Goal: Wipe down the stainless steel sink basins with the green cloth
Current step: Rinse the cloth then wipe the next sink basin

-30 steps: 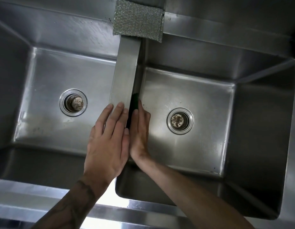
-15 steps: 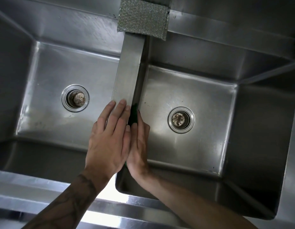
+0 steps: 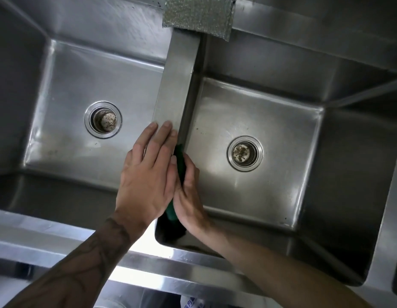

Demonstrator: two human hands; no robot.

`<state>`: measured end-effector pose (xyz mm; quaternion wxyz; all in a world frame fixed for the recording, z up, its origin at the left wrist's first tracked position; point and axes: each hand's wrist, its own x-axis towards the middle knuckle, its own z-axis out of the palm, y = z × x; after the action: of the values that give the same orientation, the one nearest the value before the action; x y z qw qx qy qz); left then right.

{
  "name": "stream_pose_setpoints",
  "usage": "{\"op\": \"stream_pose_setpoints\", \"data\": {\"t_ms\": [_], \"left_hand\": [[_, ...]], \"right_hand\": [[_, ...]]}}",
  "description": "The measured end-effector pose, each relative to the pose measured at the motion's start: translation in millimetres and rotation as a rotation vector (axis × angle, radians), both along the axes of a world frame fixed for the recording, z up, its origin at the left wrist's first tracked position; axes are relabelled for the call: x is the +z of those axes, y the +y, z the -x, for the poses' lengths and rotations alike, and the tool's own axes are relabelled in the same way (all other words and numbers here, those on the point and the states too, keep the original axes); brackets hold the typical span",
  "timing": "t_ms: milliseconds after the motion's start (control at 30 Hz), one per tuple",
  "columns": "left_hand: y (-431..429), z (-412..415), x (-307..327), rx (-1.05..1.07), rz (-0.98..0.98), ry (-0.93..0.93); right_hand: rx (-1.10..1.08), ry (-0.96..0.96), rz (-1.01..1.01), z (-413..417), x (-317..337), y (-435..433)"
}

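Left hand point(image 3: 148, 174) of mine lies flat on the near end of the strip point(image 3: 177, 85) between the two sink basins, fingers straight, holding nothing. My right hand point(image 3: 189, 196) is just beside it, down in the right basin point(image 3: 270, 185), and its flat, straight fingers press the green cloth point(image 3: 179, 155) against that basin's left wall, with bits of cloth peeking out past my fingertips and under my palm. A bumpy silver scrub pad point(image 3: 197, 16) sits at the strip's far end, and below the sink's front edge a white thing point(image 3: 189, 303) has blue writing too blurry to read.
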<state>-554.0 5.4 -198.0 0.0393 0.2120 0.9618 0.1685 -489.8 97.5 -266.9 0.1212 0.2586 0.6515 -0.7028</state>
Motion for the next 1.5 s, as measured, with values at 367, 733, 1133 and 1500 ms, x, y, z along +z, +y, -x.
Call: {"op": "stream_pose_setpoints", "data": {"t_ms": [367,733,1133,1500], "left_hand": [[3,0,4,0.019,-0.025,0.015],[4,0,5,0.037,-0.025,0.025],[8,-23,11,0.081,0.082,0.032],[16,-120,16,0.313,0.221,-0.074]], "right_hand": [[0.481,-0.174,-0.227,-14,-21,22],[1.044,-0.037,-0.423,-29,-51,75],[1.301,-0.012,-0.481,-34,-52,99],[1.335,0.047,-0.445,-48,-19,129]]}}
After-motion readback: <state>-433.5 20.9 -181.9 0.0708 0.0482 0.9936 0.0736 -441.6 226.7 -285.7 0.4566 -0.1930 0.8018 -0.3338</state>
